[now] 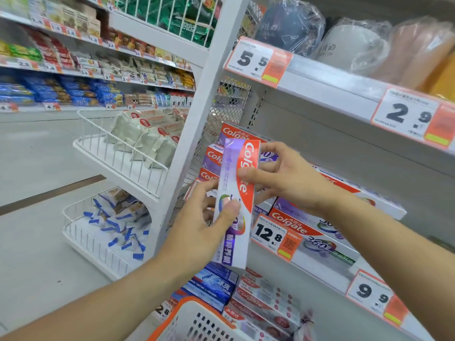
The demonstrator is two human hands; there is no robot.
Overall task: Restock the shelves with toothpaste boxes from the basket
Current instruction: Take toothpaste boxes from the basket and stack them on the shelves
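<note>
- The box [236, 200] is a purple and white Colgate toothpaste box with a red band. It stands almost upright in the air, in front of the middle shelf [327, 271].
- The left hand [199, 227] grips the lower half of the box: the thumb lies across its front and the fingers curl behind it.
- The right hand [283, 178] holds the upper half: the thumb presses on the red band, and the fingers reach behind the top of the box.
- Behind the box, a stack [216, 156] of Colgate boxes stands at the left end of the middle shelf. More boxes lie flat to the right of the stack.
- The basket [187, 321] is white with an orange rim, at the bottom edge, below the hands. What is inside it I cannot tell.
- Next to the basket, the lower shelf carries blue boxes [214, 286] and red and white boxes [266, 301].
- A price tag [273, 236] reading 12.8 hangs on the edge of the middle shelf, just right of the held box.
</note>
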